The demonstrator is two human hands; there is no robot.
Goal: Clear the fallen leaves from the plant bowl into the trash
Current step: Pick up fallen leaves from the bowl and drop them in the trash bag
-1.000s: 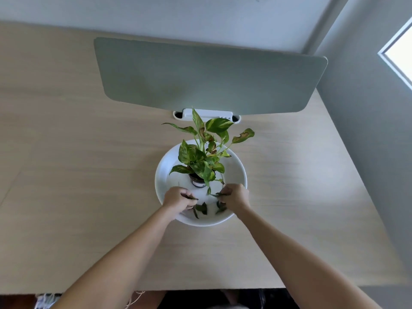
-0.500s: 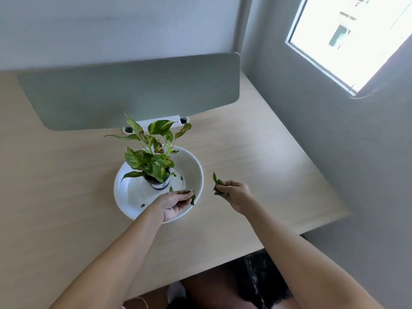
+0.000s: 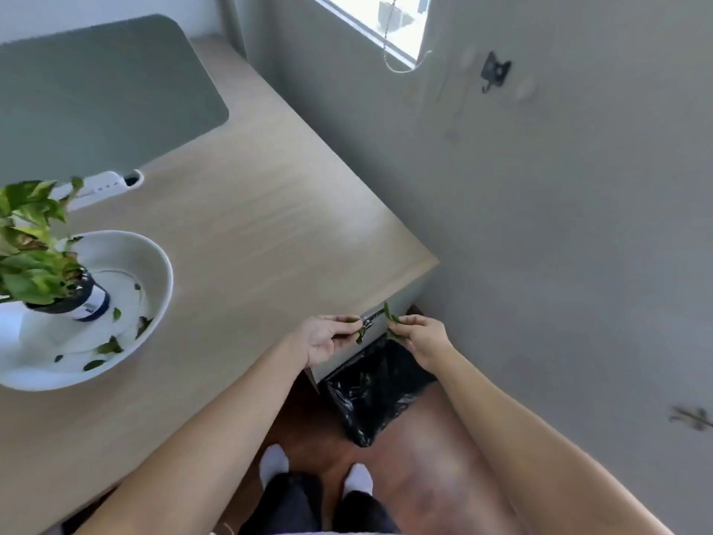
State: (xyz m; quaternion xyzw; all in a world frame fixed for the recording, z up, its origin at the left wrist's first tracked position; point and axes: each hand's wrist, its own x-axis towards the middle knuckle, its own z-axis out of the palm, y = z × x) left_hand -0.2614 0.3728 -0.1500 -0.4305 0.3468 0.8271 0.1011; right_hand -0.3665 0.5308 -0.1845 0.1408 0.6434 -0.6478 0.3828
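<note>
A white plant bowl [image 3: 160,264] sits on the wooden desk at the left, with a small potted plant [image 3: 34,260] inside it. Several fallen leaves [image 3: 110,345] lie on the bowl's floor near its front rim. My left hand [image 3: 328,337] pinches a few green leaves just past the desk's right edge. My right hand [image 3: 420,337] holds more green leaves beside it. Both hands hover above a trash bin lined with a black bag [image 3: 378,391] on the floor next to the desk.
The wooden desk [image 3: 270,233] ends at a corner close to the grey wall [image 3: 559,245]. A grey-green divider panel [image 3: 100,94] stands at the desk's back. My feet in white socks [image 3: 316,473] stand on the brown floor near the bin.
Both hands left the bowl with leaves and moved right, past the desk edge to above the trash bin. The view swung right and down, so the bowl now sits far left.
</note>
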